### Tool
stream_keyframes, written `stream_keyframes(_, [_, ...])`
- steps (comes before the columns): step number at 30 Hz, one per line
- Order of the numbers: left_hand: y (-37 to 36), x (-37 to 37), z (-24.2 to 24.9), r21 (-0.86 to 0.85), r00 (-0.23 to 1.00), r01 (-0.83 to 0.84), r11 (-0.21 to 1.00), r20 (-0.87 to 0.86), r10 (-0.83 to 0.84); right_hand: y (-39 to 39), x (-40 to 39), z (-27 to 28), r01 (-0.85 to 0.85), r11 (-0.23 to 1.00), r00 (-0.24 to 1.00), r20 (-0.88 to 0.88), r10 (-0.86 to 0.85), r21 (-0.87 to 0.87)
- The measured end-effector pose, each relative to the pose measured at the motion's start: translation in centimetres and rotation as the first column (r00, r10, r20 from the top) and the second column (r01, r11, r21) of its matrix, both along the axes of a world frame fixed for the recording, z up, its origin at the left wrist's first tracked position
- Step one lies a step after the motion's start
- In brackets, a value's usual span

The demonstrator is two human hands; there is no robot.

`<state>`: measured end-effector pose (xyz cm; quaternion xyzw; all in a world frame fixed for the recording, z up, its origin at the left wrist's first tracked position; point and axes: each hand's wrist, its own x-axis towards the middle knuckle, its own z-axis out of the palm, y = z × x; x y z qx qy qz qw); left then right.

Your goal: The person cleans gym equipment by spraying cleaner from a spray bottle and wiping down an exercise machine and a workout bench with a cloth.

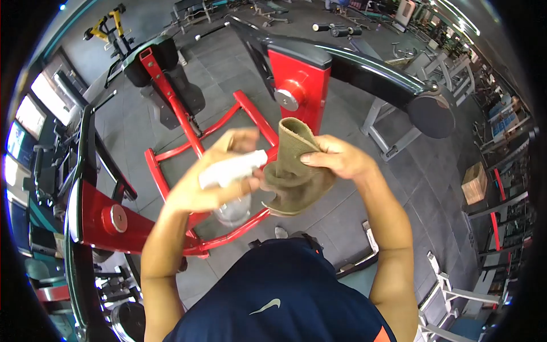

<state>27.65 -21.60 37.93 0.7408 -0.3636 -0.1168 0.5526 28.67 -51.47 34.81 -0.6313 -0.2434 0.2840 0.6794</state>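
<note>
A clear spray bottle with a white trigger head (233,169) is in my left hand (196,182), whose fingers are curled around the head and blurred by motion. The see-through body of the bottle hangs below my palm. My right hand (342,157) pinches an olive-green ribbed cloth (299,171) between thumb and fingers. The upper part of this cloth stands up in an open fold, and darker, damp-looking patches show lower down. The nozzle end of the spray bottle points at the cloth from close by.
A red and black exercise machine stands right in front, with a red upright (299,85), a black padded arm (376,74) and a red floor frame (245,228). Another red post (97,214) is at the left. A wooden box (474,183) sits on the right.
</note>
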Motion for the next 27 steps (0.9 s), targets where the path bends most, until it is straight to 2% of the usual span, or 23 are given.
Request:
stream_keyframes(1, [0.7, 1.3, 0.4, 0.047, 0.985, 0.097, 0.994, 0.138, -0.103, 0.2, 0.3, 1.3, -0.075, 0.997, 0.997, 0.024, 0.076, -0.03])
stream_keyframes(3, [1.1, 2.6, 0.8, -0.024, 0.984, 0.157, 0.987, -0.075, -0.159, 1.4, 1.8, 2.8, -0.155, 0.985, 0.984, 0.079, 0.161, -0.078])
stream_keyframes(4, [1.6, 3.2, 1.0, -0.028, 0.972, 0.201, 0.979, -0.118, -0.202, 2.3, 2.6, 3.7, -0.184, 0.98, 0.975, 0.113, 0.192, -0.079])
stream_keyframes(5, [2.0, 3.3, 1.4, -0.079, 0.96, 0.185, 0.98, -0.2, -0.197, 3.1, 3.2, 5.2, -0.2, 0.972, 0.969, 0.118, 0.215, -0.125])
stream_keyframes(6, [3.4, 4.4, 0.7, -0.006, 0.954, 0.13, 0.991, -0.273, -0.127, 4.0, 4.0, 5.8, -0.171, 0.975, 0.966, 0.172, 0.195, -0.142])
stream_keyframes(8, [3.7, 4.2, 1.5, -0.169, 0.981, -0.025, 0.985, -0.194, -0.009, 5.0, 6.2, 7.6, -0.098, 0.926, 0.892, 0.381, 0.245, -0.366])
stream_keyframes(11, [5.7, 4.1, 5.4, -0.208, 0.986, -0.166, 0.964, -0.05, 0.159, 6.0, 8.8, 11.7, 0.119, 0.884, 0.762, 0.612, 0.21, -0.452])
stream_keyframes(12, [6.1, 3.9, 7.3, -0.165, 0.963, -0.226, 0.96, 0.113, 0.246, 6.4, 8.5, 14.2, 0.162, 0.873, 0.729, 0.652, 0.209, -0.461])
stream_keyframes(13, [6.4, 3.1, 9.5, -0.138, 0.92, -0.304, 0.943, 0.215, 0.328, 6.5, 9.2, 16.1, 0.185, 0.865, 0.624, 0.736, 0.263, -0.466])
stream_keyframes(15, [7.3, 2.1, 12.9, -0.188, 0.814, -0.391, 0.901, 0.386, 0.434, 7.1, 8.6, 20.0, 0.24, 0.856, 0.628, 0.745, 0.223, -0.459])
stream_keyframes(16, [8.8, 2.0, 14.1, -0.09, 0.697, -0.49, 0.867, 0.557, 0.451, 6.9, 8.9, 20.9, 0.362, 0.867, 0.454, 0.877, 0.156, -0.342])
stream_keyframes(17, [9.7, 1.0, 15.4, -0.083, 0.696, -0.493, 0.866, 0.56, 0.45, 7.0, 8.0, 24.8, 0.106, 0.836, 0.578, 0.718, 0.389, -0.538])
stream_keyframes(18, [10.4, 0.0, 16.0, -0.078, 0.695, -0.494, 0.866, 0.562, 0.447, 7.3, 7.3, 25.7, 0.029, 0.832, 0.6, 0.675, 0.429, -0.554])
stream_keyframes(19, [11.0, -0.9, 15.6, -0.106, 0.549, -0.541, 0.834, 0.707, 0.446, 7.8, 6.5, 26.6, -0.049, 0.823, 0.62, 0.629, 0.47, -0.567])
stream_keyframes(20, [11.6, -2.0, 15.3, -0.092, 0.515, -0.546, 0.833, 0.747, 0.42, 7.9, 5.1, 23.7, 0.07, 0.893, 0.601, 0.733, 0.318, -0.445])
stream_keyframes(23, [11.9, -6.5, 10.7, -0.009, 0.534, -0.493, 0.87, 0.786, 0.311, 8.6, 4.5, 18.9, -0.062, 0.912, 0.405, 0.825, 0.395, -0.406])
stream_keyframes(24, [11.5, -7.9, 8.8, -0.023, 0.59, -0.452, 0.892, 0.742, 0.318, 8.6, 4.1, 17.0, -0.095, 0.891, 0.339, 0.827, 0.449, -0.445])
stream_keyframes(25, [10.5, -9.2, 6.8, -0.11, 0.656, -0.403, 0.909, 0.657, 0.371, 9.0, 3.2, 14.8, -0.182, 0.884, 0.367, 0.805, 0.467, -0.43])
stream_keyframes(26, [10.1, -11.3, 2.9, -0.256, 0.754, -0.418, 0.871, 0.437, 0.49, 8.9, 2.5, 11.4, -0.217, 0.892, 0.4, 0.798, 0.451, -0.396])
stream_keyframes(27, [10.9, -11.2, 2.1, -0.099, 0.856, -0.248, 0.964, 0.444, 0.266, 8.8, 2.0, 9.0, -0.259, 0.861, 0.352, 0.787, 0.506, -0.438])
